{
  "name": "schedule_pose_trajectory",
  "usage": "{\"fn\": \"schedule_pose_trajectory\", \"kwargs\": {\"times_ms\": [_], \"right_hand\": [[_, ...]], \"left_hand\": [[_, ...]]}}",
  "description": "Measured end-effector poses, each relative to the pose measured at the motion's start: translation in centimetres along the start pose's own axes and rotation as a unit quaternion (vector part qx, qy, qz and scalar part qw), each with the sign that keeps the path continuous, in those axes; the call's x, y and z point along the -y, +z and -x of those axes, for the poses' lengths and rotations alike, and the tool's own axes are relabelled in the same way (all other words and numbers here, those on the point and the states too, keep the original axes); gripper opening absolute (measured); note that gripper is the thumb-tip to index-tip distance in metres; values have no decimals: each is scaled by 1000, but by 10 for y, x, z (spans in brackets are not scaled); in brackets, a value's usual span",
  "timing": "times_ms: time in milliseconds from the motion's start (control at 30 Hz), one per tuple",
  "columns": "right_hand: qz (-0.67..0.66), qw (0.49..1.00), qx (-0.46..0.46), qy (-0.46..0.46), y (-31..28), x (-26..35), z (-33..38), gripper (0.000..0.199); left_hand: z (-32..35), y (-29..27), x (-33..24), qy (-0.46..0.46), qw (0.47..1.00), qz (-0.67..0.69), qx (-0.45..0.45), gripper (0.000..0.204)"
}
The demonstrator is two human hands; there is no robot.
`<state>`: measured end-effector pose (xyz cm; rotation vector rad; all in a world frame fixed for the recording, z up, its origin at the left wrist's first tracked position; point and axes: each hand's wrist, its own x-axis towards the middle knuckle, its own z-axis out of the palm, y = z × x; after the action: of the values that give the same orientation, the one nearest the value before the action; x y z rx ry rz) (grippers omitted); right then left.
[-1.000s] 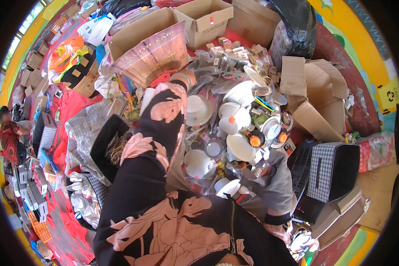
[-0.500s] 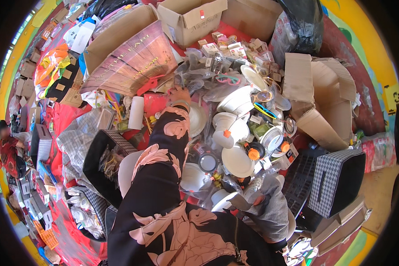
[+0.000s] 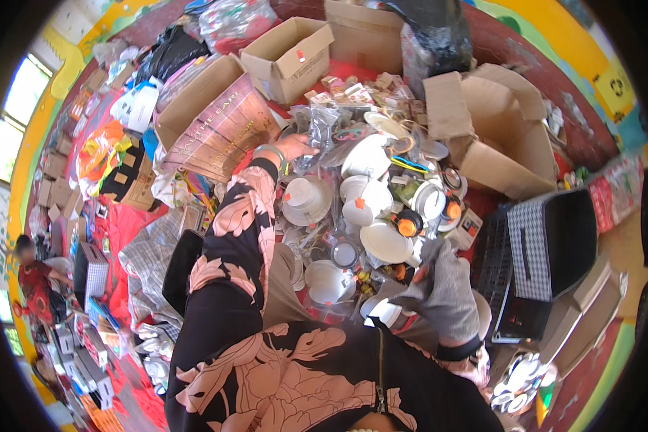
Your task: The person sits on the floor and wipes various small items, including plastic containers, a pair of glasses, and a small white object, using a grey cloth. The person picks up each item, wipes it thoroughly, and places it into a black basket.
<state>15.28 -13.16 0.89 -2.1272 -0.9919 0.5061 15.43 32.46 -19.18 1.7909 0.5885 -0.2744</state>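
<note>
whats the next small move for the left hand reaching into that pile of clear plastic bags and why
Probably close the fingers on the crinkled clear plastic bag: the bare left hand is stretched out at its edge, apparently touching it. The grey-gloved right hand rests low, near the round white ceramic plates.

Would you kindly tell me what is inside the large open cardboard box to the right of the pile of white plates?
The large open cardboard box shows only bare brown inner walls and a folded flap. Its bottom is hidden behind the front wall.

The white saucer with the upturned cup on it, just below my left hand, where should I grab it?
Take the white saucer by its bare near rim, coming from the left hand side; the upturned cup covers its middle, and dishes crowd its right.
</note>
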Motion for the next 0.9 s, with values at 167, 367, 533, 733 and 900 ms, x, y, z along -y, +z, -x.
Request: {"fn": "schedule_pose_trajectory", "kwargs": {"times_ms": [167, 367, 533, 733, 900], "right_hand": [[29, 993, -90, -73, -7, -6, 23, 49], [46, 981, -144, -122, -13, -15, 42, 32], [-199, 968, -152, 29, -7, -40, 44, 45], [-669, 671, -195, 254, -2, -53, 38, 25], [-113, 905, -410, 28, -15, -34, 52, 21]], "left_hand": [[55, 111, -37, 51, 955, 282, 72, 29], [29, 215, 38, 73, 945, 306, 86, 35], [68, 241, -6, 20, 933, 359, 1, 30], [114, 229, -73, 175, 826, 533, 64, 24], [185, 236, -132, 196, 802, 563, 28, 20]]}}
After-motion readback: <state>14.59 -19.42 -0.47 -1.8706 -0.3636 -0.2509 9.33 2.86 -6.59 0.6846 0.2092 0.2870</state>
